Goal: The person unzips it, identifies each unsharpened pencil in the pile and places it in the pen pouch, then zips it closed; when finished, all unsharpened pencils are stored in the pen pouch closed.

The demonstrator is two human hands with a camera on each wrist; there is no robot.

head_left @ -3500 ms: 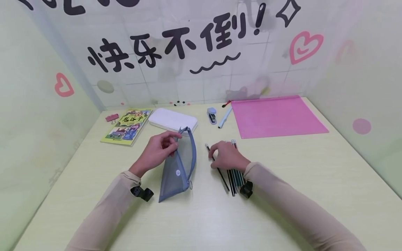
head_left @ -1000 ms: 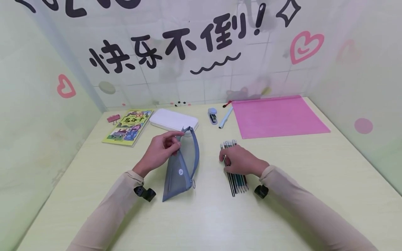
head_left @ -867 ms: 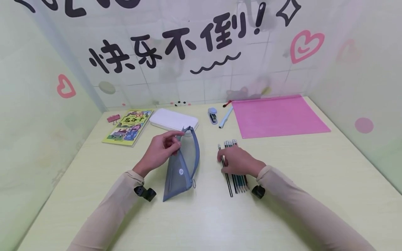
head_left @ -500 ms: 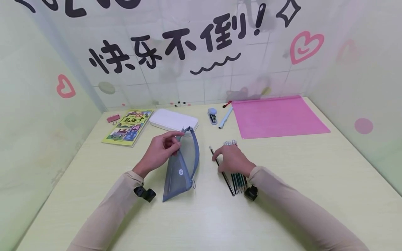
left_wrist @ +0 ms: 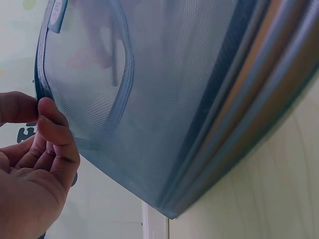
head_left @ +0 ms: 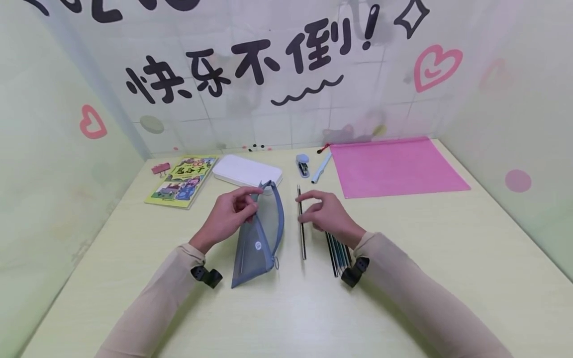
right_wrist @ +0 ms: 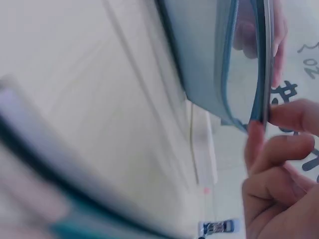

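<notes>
My left hand (head_left: 226, 214) pinches the upper edge of a blue-grey mesh zip pouch (head_left: 252, 251), which stands on the table with its mouth gaping. Through the mesh in the left wrist view, several long sticks (left_wrist: 259, 84) show along the pouch's bottom. A dark pencil (head_left: 303, 243) is held between the thumb and finger of my right hand (head_left: 330, 214), just right of the pouch. In the right wrist view the pencil (right_wrist: 269, 55) overlaps the pouch's zip edge. Several pencils (head_left: 336, 253) lie side by side under my right wrist, their upper ends hidden by the hand.
Behind the pouch lies a white case (head_left: 246, 168), with a yellow book (head_left: 181, 183) and pink binder clip (head_left: 161, 168) to its left. A stapler (head_left: 302, 165), a light-blue pen (head_left: 321, 168) and a pink folder (head_left: 398, 169) lie along the back, near the wall.
My right hand has drawn one pencil out of the row, raised it and moved it left towards the pouch. The left hand and the pouch have stayed about where they were.
</notes>
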